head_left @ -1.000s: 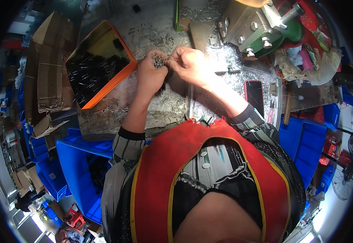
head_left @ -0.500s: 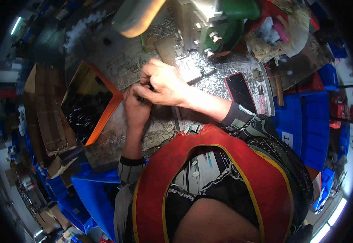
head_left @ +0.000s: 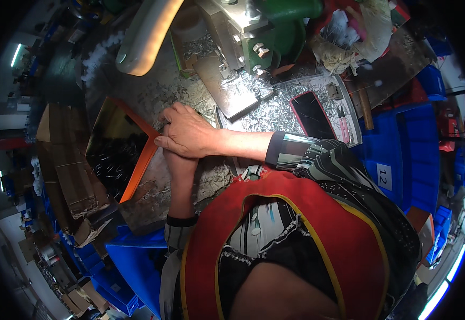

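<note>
My right hand (head_left: 191,132) lies over my left hand (head_left: 179,162), close to the right edge of an orange-rimmed bin (head_left: 148,154). The right fingers are curled over the left hand, and whatever lies between the two is hidden. Of my left hand only the back and wrist show; its fingers are covered. Inside the bin sit dark contents with shiny streaks, too blurred to name. Farther off, under bright light, a metal block (head_left: 226,88) belongs to a green machine (head_left: 280,45) with bolts.
Metal shavings cover a tray (head_left: 356,136) at right, holding a red-edged phone (head_left: 313,116) and pink-handled snips (head_left: 344,128). A hammer handle (head_left: 366,109) lies beyond its rim. A lamp (head_left: 147,40) hangs above. A cardboard box (head_left: 75,160) stands left; blue bins (head_left: 403,160) stand right.
Both hands have come together closer to the orange bin, the right one moving left and nearer and covering more of the left. The view has shifted, so the machine and lamp appear farther left.
</note>
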Tool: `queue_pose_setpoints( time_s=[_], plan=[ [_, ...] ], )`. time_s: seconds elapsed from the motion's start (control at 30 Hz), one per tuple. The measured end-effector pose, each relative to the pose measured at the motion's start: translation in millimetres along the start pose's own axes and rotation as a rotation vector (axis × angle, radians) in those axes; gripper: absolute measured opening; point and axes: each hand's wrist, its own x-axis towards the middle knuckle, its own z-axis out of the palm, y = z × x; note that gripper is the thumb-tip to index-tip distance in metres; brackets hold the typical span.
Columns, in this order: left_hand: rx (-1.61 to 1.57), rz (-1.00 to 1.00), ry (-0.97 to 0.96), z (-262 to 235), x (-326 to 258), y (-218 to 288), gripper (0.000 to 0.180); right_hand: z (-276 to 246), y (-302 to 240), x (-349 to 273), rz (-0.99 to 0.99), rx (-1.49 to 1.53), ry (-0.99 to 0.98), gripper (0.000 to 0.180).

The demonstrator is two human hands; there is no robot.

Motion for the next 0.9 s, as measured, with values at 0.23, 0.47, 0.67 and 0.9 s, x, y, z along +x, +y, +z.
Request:
queue_pose_setpoints(
  time_s=[0.23,0.47,0.67,0.9],
  plan=[
    [-0.663,-0.451,0.056,-32,36,37,0.022,-27,-33,-1,-0.184,-0.026,0.332,0.041],
    [-1.566,-0.923,0.186,26,30,10,0.022,-47,-20,-31,0.09,-0.424,0.183,0.04],
    [-1.238,-0.81,0.109,33,33,22,0.019,-39,7,-53,0.055,-0.324,0.131,0.058],
    [-1.18,-0.827,0.178,43,34,21,0.021,-49,24,-48,0.045,-0.265,0.122,0.058]
  ],
)
